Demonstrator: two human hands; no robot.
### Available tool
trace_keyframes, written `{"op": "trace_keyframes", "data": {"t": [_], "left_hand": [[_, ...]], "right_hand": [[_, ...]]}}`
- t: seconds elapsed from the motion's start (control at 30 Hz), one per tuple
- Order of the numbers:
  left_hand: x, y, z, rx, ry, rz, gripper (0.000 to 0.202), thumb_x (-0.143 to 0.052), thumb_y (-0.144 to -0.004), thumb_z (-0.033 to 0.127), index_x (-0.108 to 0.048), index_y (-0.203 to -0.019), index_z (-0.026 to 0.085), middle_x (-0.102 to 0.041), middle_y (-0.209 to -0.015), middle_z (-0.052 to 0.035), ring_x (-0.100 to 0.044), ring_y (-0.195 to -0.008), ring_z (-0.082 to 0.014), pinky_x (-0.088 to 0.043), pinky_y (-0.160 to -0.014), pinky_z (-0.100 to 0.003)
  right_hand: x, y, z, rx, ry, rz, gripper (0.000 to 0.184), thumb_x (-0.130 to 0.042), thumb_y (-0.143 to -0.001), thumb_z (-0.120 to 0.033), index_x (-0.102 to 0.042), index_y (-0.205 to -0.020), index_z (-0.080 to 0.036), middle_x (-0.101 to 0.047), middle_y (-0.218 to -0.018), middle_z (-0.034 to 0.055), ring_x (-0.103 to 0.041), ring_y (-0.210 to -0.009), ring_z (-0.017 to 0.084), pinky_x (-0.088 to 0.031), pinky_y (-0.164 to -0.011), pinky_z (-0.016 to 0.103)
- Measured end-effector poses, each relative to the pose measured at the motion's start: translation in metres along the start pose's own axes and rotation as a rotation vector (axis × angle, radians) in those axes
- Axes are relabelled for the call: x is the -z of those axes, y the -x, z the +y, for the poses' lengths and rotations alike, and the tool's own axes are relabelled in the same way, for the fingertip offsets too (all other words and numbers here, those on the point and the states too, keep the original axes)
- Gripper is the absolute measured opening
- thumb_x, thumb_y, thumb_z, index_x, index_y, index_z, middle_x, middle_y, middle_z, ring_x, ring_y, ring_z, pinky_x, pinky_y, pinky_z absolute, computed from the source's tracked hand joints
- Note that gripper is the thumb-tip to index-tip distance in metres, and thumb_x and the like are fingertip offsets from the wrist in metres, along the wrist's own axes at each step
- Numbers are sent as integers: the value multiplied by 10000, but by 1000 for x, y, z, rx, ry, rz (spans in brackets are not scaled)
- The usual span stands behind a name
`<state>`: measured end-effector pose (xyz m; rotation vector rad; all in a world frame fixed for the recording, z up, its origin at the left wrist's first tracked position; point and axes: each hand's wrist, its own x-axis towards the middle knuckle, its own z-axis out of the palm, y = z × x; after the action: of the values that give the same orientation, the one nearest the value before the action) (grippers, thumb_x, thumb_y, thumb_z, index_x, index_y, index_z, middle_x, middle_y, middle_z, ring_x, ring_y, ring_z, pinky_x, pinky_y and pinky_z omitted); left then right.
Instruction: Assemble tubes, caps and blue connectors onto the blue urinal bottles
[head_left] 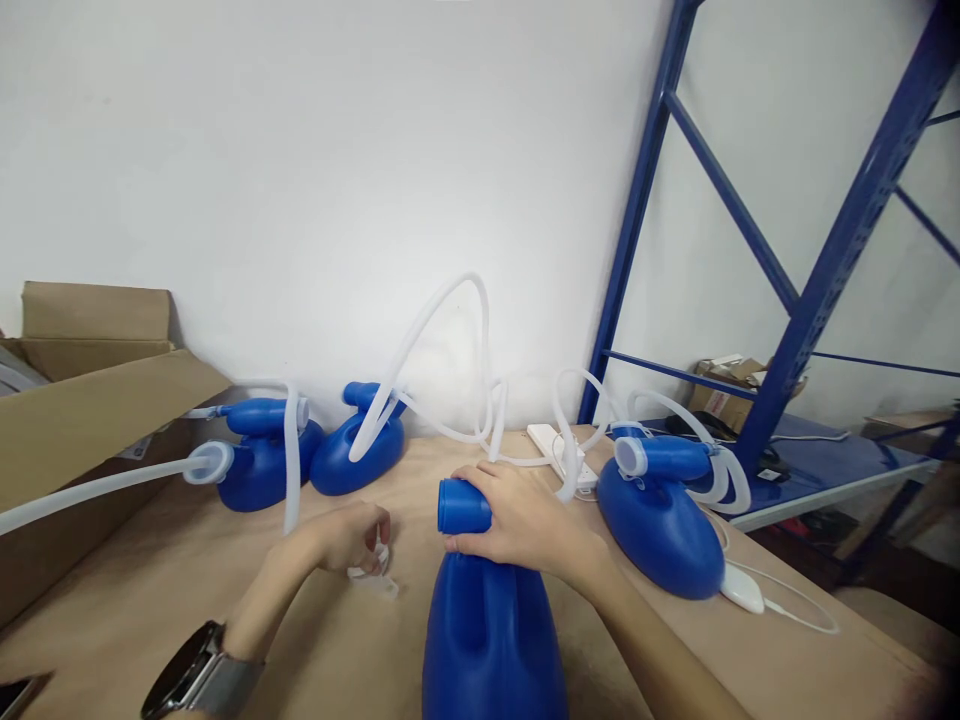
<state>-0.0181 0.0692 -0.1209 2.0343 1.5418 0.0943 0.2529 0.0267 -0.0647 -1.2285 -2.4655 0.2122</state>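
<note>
The right hand is closed around the neck of a big blue plastic bottle, which lies on the desk. The left hand is just left of that bottle. Its fingers bend over a small clear plastic piece, but I cannot tell if they grip it. Two blue bottles with white tubes sit farther left of the held bottle. One more blue bottle with a white tube sits to its right. A white power strip lies behind it.
</note>
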Motion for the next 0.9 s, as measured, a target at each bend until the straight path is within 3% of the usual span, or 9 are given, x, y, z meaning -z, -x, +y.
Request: {"op": "trace_keyframes", "data": {"t": [0.1, 0.2, 0.3, 0.37, 0.53, 0.67, 0.73, 0.83, 0.9], "left_hand": [[-1, 0, -3, 49, -78, -1, 552, -710, -567, 232, -699, -1118, 193, -754, -976, -79, -698, -892, -315, -483, -695, -351], [8, 12, 9, 20, -111, 26, 586, -659, -714, 289, -647, -1293, 201, -736, -1147, -109, -690, -1051, -323, -518, -830, -392], [19, 31, 34, -93, -53, 120, 515, -557, -885, 404, -615, -1350, 193, -727, -1175, -112, -676, -1092, -306, -513, -936, -419], [21, 42, 52, -214, 117, 183, 568, -495, -954, 552, -577, -1407, 219, -716, -1233, -102, -665, -1141, -295, -508, -986, -412], [3, 48, 85, -338, 389, 138, 719, -615, -903, 633, -476, -1515, 282, -610, -1450, -92, -622, -1232, -293, -491, -1056, -420], [-15, 34, 91, -364, 421, 146, 698, -748, -819, 549, -530, -1412, 252, -633, -1367, -90, -651, -1041, -258, -532, -907, -385], [-20, 27, 89, -373, 419, 211, 599, -776, -792, 520, -586, -1286, 238, -675, -1227, -64, -638, -978, -243, -522, -850, -366], [-23, 22, 89, -357, 431, 281, 537, -819, -734, 478, -607, -1161, 229, -683, -1114, -44, -628, -900, -225, -504, -773, -339], [-23, 22, 90, -341, 426, 308, 505, -829, -707, 445, -614, -1104, 218, -689, -1059, -39, -624, -848, -214, -495, -728, -325]], "right_hand": [[14, 6, 2, -20, -107, -98, 836, -796, -829, -530, -483, -1522, -180, -622, -1440, 160, -597, -1304, 350, -456, -1081, 459], [33, 13, 12, -25, -195, -185, 1064, -837, -780, -568, -310, -1631, -204, -513, -1559, 167, -546, -1381, 340, -450, -1121, 447], [48, 19, 28, -20, -142, -164, 1031, -841, -752, -619, -391, -1602, -248, -493, -1575, 142, -522, -1398, 353, -432, -1145, 466], [54, 22, 37, -60, -72, -194, 961, -851, -732, -625, -502, -1537, -232, -556, -1518, 144, -539, -1367, 377, -443, -1124, 481], [55, 22, 47, -99, -56, -272, 851, -869, -727, -578, -595, -1466, -255, -727, -1271, 101, -705, -1059, 319, -533, -914, 389], [47, 18, 49, -76, -51, -238, 833, -889, -707, -565, -618, -1435, -266, -755, -1163, 74, -717, -999, 305, -531, -866, 376], [40, 16, 46, -71, -23, -210, 926, -887, -666, -634, -594, -1456, -251, -731, -1232, 109, -681, -1127, 355, -508, -962, 441], [29, 16, 37, -105, 71, -101, 1104, -881, -579, -733, -539, -1478, -190, -621, -1409, 198, -528, -1357, 452, -345, -1149, 604], [24, 17, 27, -148, 109, -32, 1124, -886, -580, -716, -499, -1483, -170, -569, -1454, 232, -486, -1394, 474, -304, -1160, 644]]}}
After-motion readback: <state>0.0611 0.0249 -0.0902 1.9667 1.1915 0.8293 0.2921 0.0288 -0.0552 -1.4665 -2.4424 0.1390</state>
